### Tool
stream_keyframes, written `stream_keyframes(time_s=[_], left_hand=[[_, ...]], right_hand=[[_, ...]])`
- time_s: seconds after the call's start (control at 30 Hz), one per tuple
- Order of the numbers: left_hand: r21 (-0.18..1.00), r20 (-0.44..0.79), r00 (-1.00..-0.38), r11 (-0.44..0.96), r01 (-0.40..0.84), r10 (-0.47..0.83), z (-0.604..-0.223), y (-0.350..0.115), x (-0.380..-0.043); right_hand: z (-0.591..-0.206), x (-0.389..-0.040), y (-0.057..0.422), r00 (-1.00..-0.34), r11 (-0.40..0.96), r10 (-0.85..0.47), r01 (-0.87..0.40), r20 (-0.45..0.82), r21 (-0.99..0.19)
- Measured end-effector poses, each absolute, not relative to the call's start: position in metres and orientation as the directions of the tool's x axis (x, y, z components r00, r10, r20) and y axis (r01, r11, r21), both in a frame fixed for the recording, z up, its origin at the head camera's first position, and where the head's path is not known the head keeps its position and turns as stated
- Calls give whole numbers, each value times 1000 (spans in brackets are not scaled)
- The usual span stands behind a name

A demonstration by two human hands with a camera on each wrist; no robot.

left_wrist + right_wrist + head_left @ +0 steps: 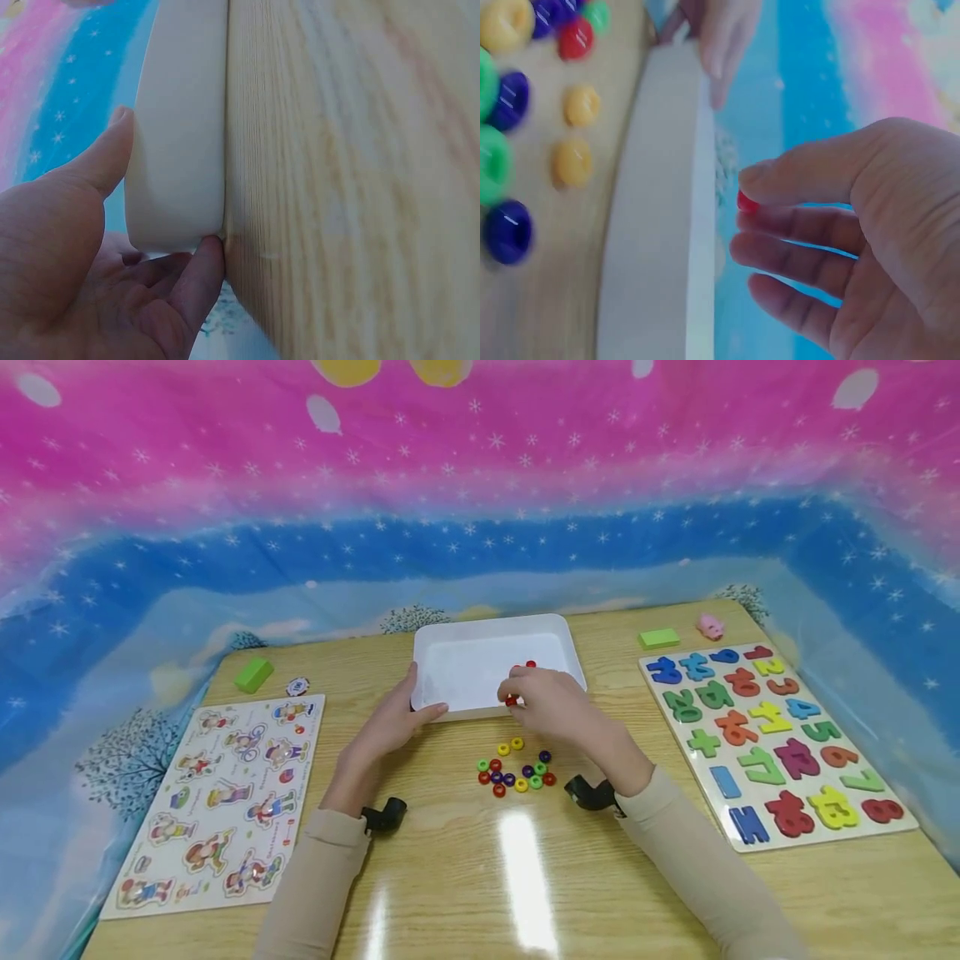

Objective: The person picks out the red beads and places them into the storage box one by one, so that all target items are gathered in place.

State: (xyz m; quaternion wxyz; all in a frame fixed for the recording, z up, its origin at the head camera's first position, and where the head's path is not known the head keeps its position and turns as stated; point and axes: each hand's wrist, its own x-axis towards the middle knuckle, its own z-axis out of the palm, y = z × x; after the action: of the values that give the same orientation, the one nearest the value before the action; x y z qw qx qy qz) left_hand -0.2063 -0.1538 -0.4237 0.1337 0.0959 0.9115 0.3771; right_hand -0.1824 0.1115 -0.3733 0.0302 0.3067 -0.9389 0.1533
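Head view: a wood-grain worktop (450,877) bears a number puzzle board (753,797) at its right edge, a figure puzzle board (251,710) at its left. Near the far edge sits a white tray (465,668), its near-left corner gripped by the left hand (392,717). At the tray's near rim, the right hand (557,706) pinches a red ring bead (512,700) between thumb and forefinger. Loose beads (509,779) in four colours lie between tray and near worktop edge.

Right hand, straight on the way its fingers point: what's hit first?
Probably the white tray, floor or left wall. The right hand, pinching a red bead, appears above it; exact height is unclear.
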Motion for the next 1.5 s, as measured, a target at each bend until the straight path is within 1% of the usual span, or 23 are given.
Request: stream_keyframes(time_s=[0.13, 0.3, 0.5, 0.77, 1.17, 1.37, 1.5], left_hand=[[713, -171, -943, 697, 82, 285, -424, -154, -207], [719, -172, -943, 690, 78, 285, -425, -154, -206], [721, -171, -946, 690, 71, 276, -425, -155, -206], [713, -173, -947, 698, 69, 270, -424, -156, -207], [722, -166, -946, 687, 75, 277, -427, -154, -209], [721, -163, -948, 688, 74, 272, -427, -155, -208], [721, -165, -948, 690, 72, 272, -426, -156, -208]], right_hand=[[-373, -200, 117, -846, 798, -506, -534, 169, -280], [-383, -217, 122, -890, 824, -447, -450, 91, -344], [-400, -232, 119, -905, 833, -425, -394, 6, -389], [-408, -241, 110, -910, 855, -413, -375, -31, -358], [-413, -247, 108, -918, 859, -396, -367, -7, -357], [-406, -239, 106, -912, 837, -409, -388, 32, -386], [-398, -225, 101, -894, 802, -444, -428, 62, -416]])
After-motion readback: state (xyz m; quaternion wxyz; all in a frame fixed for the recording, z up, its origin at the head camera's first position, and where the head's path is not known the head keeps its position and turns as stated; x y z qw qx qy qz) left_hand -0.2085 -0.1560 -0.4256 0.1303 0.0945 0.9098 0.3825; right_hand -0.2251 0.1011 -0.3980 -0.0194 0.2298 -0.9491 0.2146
